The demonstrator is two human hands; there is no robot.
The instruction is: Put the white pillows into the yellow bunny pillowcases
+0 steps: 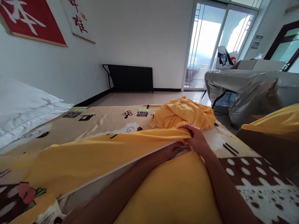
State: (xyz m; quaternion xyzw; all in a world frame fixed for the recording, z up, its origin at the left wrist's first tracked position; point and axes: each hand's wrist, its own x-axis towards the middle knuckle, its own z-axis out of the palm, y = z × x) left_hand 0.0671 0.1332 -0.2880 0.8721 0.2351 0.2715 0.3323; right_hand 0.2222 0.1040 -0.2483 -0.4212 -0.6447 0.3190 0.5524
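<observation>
A long piece of yellow cloth [100, 149] with a pale inner side lies spread across the bed, its white edge running toward my hands. My right hand [195, 139] pinches its far right end between thumb and fingers. Close beside it, my left hand [176, 150] reaches along the pale side, its fingers closed at the same end and partly hidden. A small red spot shows between the hands. More yellow fabric [173, 189] fills the space between my forearms. A crumpled yellow cloth heap [184, 113] sits just beyond my right hand.
The patterned bedspread [105, 119] lies under everything. White pillows [25, 105] are at the left. On the right, yellow cloth [275, 121] hangs over a dark-sided box [259, 146]. A plastic-covered table [245, 77] stands farther back. A black folded panel [132, 77] leans by the wall.
</observation>
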